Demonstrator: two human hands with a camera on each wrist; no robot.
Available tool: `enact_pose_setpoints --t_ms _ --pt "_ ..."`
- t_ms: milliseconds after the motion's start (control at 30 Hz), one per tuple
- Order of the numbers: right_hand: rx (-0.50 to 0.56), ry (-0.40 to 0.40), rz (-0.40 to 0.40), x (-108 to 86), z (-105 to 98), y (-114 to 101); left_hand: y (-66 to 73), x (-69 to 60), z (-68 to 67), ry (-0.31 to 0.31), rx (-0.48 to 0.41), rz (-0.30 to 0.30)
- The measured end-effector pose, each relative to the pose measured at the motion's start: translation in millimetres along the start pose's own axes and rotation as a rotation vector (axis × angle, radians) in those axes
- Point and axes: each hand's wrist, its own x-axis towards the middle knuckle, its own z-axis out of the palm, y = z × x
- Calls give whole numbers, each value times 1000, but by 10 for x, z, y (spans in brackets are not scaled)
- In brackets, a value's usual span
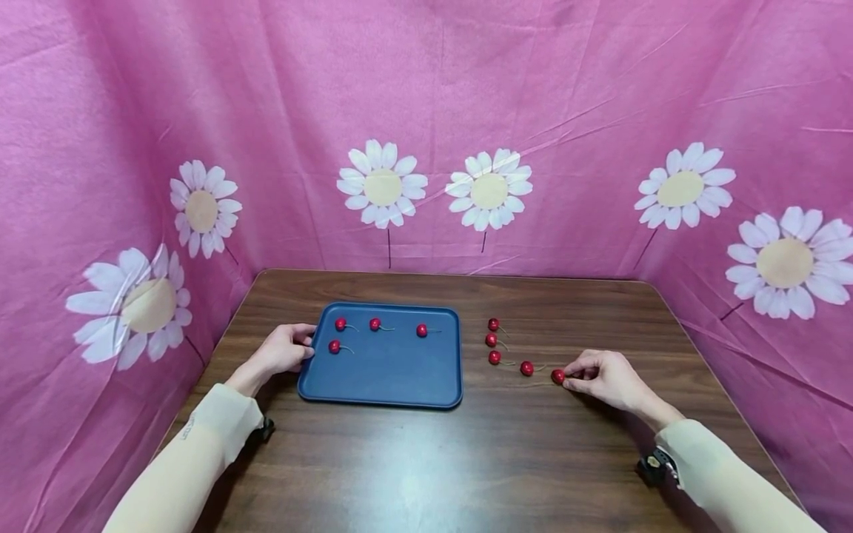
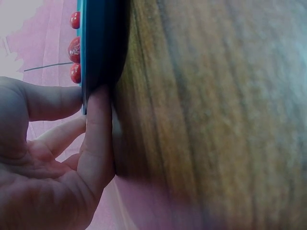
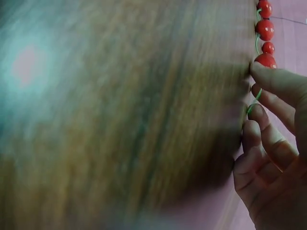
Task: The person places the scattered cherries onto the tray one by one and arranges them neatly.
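At the left edge of a blue rectangular tray (image 1: 386, 381), my left hand (image 1: 283, 350) pinches the rim. In the left wrist view, its thumb (image 2: 55, 103) lies over the rim and a finger (image 2: 96, 143) reaches underneath. Several red cherries with green stems, one of them a cherry (image 1: 335, 346) near that hand, lie on the tray. My right hand (image 1: 609, 379) pinches a cherry (image 1: 558, 376) at table level, right of the tray. Its stem (image 3: 257, 96) shows between the fingers in the right wrist view.
Between tray and right hand, more cherries lie on the brown wooden table (image 1: 413, 466): a cherry (image 1: 493, 324), one below it (image 1: 491, 340), a third cherry (image 1: 494, 357), then another cherry (image 1: 527, 368). A pink daisy-patterned cloth (image 1: 433, 89) hangs around the back and sides.
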Motion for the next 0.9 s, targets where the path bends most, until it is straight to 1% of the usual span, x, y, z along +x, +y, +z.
enact_pose_setpoints --t_ms 267,500,667,767,900 --pt "-13 24 -8 27 30 -25 -19 7 0 6 -13 7" --pt "-2 24 5 12 38 -44 -15 -1 4 7 -9 14" --pt "-29 29 7 5 48 -45 -17 3 9 7 -8 17" --pt "-39 41 22 6 53 -56 -18 5 6 9 -8 15" --pt "-28 52 66 19 51 -85 -20 2 3 8 -1 16"
